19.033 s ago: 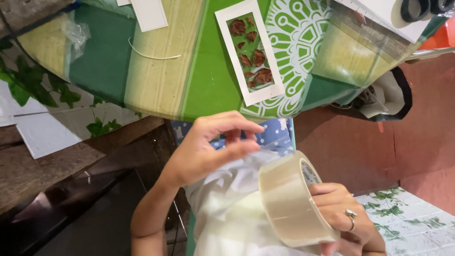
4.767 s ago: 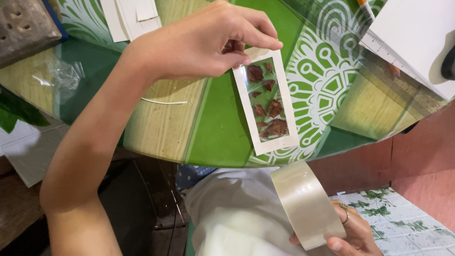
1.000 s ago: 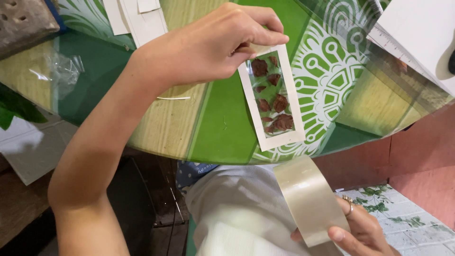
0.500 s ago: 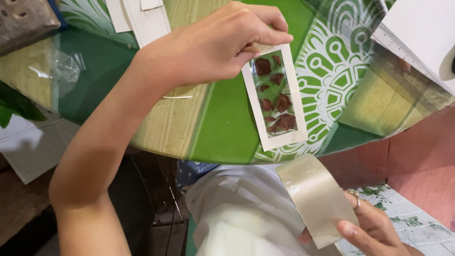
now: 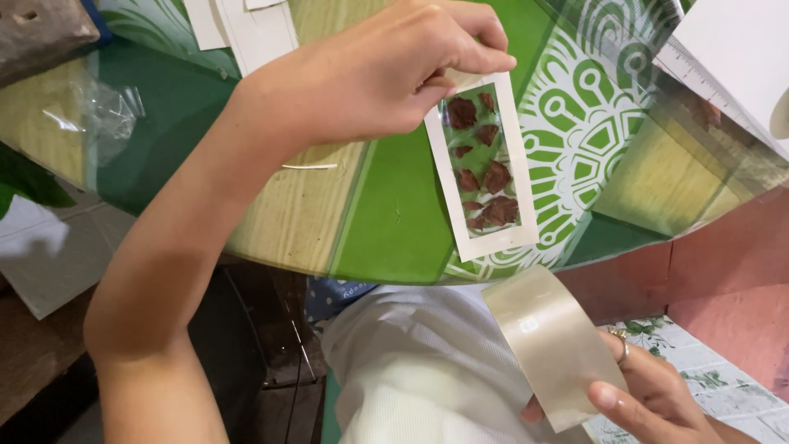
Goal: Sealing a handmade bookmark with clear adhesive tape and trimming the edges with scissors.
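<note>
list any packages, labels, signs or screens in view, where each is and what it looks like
No screens or signs.
Plastic wrapper: clear, crumpled, on the table's left part.
Tape roll: clear-beige, in the right hand below the table edge.
Card frame: a craft piece, not a label; white, long rectangle, window showing brown dried petals, flat on the table, top end under the left hand.
Ruler: white with fine tick marks, top right.

The counter (image 5: 386, 222) is round, with a glossy top patterned in green and straw-coloured panels and a white lace-like motif (image 5: 592, 107) toward its right. A crumpled scrap of clear plastic (image 5: 99, 115) lies on its left part, and a thin white sliver (image 5: 310, 167) near the middle. White paper sheets (image 5: 246, 29) rest at the far edge. White paper (image 5: 37, 263) lies on the floor.
</note>
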